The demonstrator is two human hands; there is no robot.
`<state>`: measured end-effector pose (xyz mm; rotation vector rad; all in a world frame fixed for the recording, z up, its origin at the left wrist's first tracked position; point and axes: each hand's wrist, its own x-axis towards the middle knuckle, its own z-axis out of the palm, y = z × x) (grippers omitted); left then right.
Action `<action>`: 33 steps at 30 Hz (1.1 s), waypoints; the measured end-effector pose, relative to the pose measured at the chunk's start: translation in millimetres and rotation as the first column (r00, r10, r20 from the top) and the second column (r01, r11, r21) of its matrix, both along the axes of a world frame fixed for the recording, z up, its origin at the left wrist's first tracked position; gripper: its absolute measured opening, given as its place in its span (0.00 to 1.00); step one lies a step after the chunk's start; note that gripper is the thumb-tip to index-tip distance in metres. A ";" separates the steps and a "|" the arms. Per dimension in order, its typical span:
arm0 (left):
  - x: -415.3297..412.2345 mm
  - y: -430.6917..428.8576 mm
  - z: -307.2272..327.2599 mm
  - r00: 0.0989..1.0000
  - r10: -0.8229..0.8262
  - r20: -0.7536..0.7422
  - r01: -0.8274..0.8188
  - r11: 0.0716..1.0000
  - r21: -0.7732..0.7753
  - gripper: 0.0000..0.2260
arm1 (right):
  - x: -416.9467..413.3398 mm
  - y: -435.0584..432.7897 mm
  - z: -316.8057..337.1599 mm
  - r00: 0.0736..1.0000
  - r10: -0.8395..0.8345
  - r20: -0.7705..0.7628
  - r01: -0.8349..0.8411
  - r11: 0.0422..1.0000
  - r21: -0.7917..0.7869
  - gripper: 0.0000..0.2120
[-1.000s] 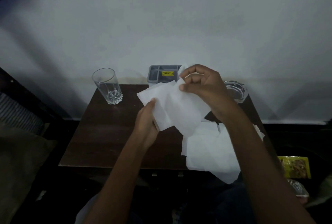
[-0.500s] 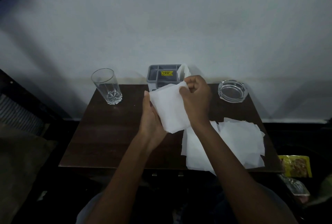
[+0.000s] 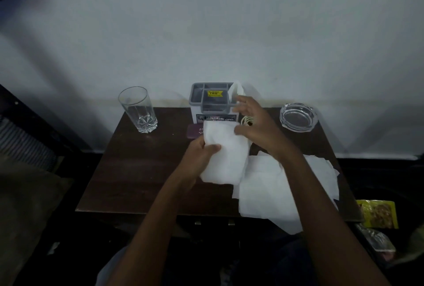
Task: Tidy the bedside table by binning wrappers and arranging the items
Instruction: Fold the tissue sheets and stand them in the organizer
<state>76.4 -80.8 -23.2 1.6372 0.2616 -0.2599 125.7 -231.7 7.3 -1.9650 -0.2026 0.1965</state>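
Observation:
A folded white tissue (image 3: 226,152) is held over the middle of the dark wooden bedside table (image 3: 128,171). My left hand (image 3: 198,159) grips its lower left edge, thumb on top. My right hand (image 3: 254,125) hovers at the tissue's upper right corner with fingers spread, the thumb touching the edge. Several loose white tissues (image 3: 275,189) lie spread on the table's right front. A grey compartment organiser (image 3: 210,102) with a yellow sticker stands at the back, one tissue poking out of its right side.
A drinking glass (image 3: 138,110) stands at the back left and a glass ashtray (image 3: 298,117) at the back right. A small purple item (image 3: 193,131) and a pale coiled band (image 3: 246,121) lie by the organiser. Yellow and clear wrappers (image 3: 377,217) lie on the floor, right.
The tissue has been folded smaller and lowered toward the table. My right hand has let go of its top edge and opened its fingers; my left hand keeps its hold.

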 end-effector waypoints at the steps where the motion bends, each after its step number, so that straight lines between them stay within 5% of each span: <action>1: -1.1 0.7 -0.1 0.998 -0.059 -0.006 0.059 0.998 0.011 0.10 | -1.0 -5.8 -0.4 0.994 0.092 -0.063 -0.094 0.995 -0.025 0.34; 4: -2.7 0.5 -3.1 0.975 -0.221 -0.032 0.221 0.975 -0.016 0.15 | -4.6 -16.8 -0.3 0.946 0.242 -0.217 -0.266 0.960 -0.089 0.37; 8: -0.3 -1.9 -5.3 0.965 -0.261 -0.040 0.259 0.965 -0.039 0.19 | -4.5 -21.0 -0.1 0.934 0.259 -0.244 -0.300 0.942 -0.151 0.30; 12: 3.8 3.1 -7.4 0.994 -0.093 -0.060 0.089 0.994 -0.056 0.09 | -2.5 -22.2 0.9 0.970 0.174 -0.169 -0.186 0.981 -0.054 0.21; 15: 6.4 5.7 -6.7 0.993 0.093 -0.069 -0.109 0.956 -0.273 0.14 | 0.9 -20.1 -0.2 0.990 0.004 -0.140 0.015 0.991 0.131 0.18; 21: 11.1 3.9 -3.7 0.957 0.272 -0.095 -0.288 0.880 -0.378 0.13 | 3.4 -1.2 -11.4 0.940 -0.190 -0.284 0.287 0.891 0.352 0.17; 26: 9.5 3.6 -2.4 0.949 0.310 -0.049 -0.306 0.877 -0.370 0.12 | -0.9 14.5 -14.9 0.930 -0.164 -0.329 0.283 0.891 0.354 0.19; 30: 10.2 6.1 -3.0 0.938 0.346 -0.019 -0.333 0.885 -0.327 0.16 | -2.1 18.7 -16.6 0.919 -0.126 -0.374 0.266 0.898 0.352 0.06; 33: 10.2 7.4 -5.5 0.929 0.369 0.025 -0.350 0.897 -0.269 0.14 | -3.7 17.1 -15.2 0.919 -0.086 -0.385 0.240 0.897 0.372 0.09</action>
